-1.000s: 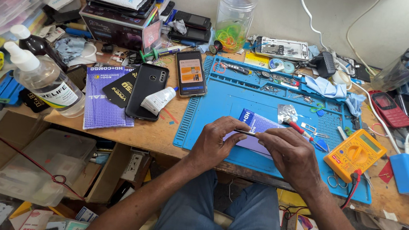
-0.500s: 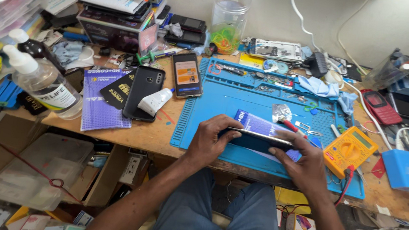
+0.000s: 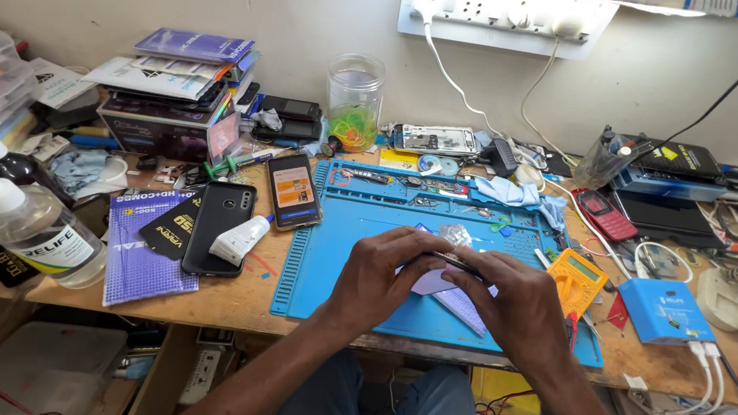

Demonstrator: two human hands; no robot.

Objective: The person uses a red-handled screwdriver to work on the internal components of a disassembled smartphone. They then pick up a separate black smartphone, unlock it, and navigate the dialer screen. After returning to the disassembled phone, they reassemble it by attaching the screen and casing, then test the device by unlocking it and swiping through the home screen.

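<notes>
1. While both my hands are meeting over the blue work mat [image 3: 317,275], I am holding a phone [image 3: 454,263] on edge between them, low above the mat's near half.
2. My left hand [image 3: 380,276] is curling round the phone's left end, fingers closed on it, thumb tucked under.
3. My right hand [image 3: 517,307] is gripping the right end, fingertips pinching the thin dark edge; neither hand is spread.
4. A pale lilac sheet [image 3: 434,281] is showing under the phone between my palms; whether it is a film or a back panel I cannot tell.
5. Step in hand, as I judge it: I am working at the phone's edge or seam, mid-job rather than starting or finishing.
6. Next move is probably calling for a steady two-handed grip and light, even pressure along the edge, so the thin part is not flexing or slipping.
7. Nearby on the bench [image 3: 224,306]: a black phone [image 3: 218,225] lying face down, a small white tube [image 3: 239,240] just beside it, a lit phone [image 3: 294,191] at the mat's left corner.
8. A yellow multimeter [image 3: 574,281] is sitting just right of my right hand, on the mat's edge.
</notes>
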